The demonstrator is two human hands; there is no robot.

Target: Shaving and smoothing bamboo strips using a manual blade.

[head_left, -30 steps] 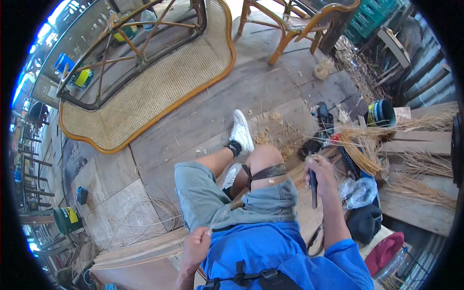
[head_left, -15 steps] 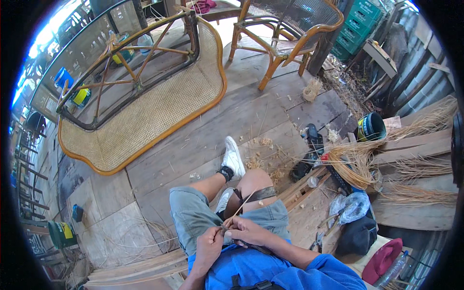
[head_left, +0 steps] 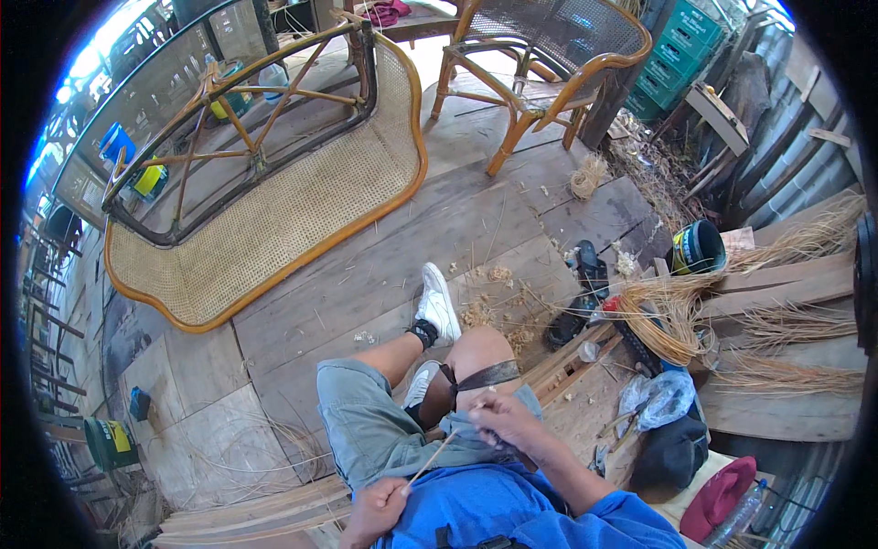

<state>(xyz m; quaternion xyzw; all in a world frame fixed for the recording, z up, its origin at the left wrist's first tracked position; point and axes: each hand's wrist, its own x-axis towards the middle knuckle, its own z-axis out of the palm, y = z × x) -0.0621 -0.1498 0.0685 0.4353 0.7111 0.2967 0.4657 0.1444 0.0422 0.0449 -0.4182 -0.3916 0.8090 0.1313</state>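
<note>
A thin, pale rattan strip (head_left: pixel 428 465) slants up from my left hand (head_left: pixel 378 505), which is closed around its lower end near my lap. My right hand (head_left: pixel 506 423) is closed above my bent knee, close to the strip's upper end. What its fingers pinch is too small to make out, and something dark shows under the palm. A dark band (head_left: pixel 489 376) is wrapped around my leg just below the right hand's far side.
A cane-webbed rattan settee (head_left: pixel 274 247) lies tipped ahead on the left, with a rattan armchair (head_left: pixel 530 82) beyond. To the right are coiled cane strips (head_left: pixel 672 320), a dark bucket (head_left: pixel 699 247), a plastic bag (head_left: pixel 660 399), pliers (head_left: pixel 599 459) and a maroon cap (head_left: pixel 719 499). Shavings (head_left: pixel 498 274) litter the planks.
My hands were together at my lap and have drawn apart. The left went down and left with the strip; the right rose toward the knee. The strip now lies between them.
</note>
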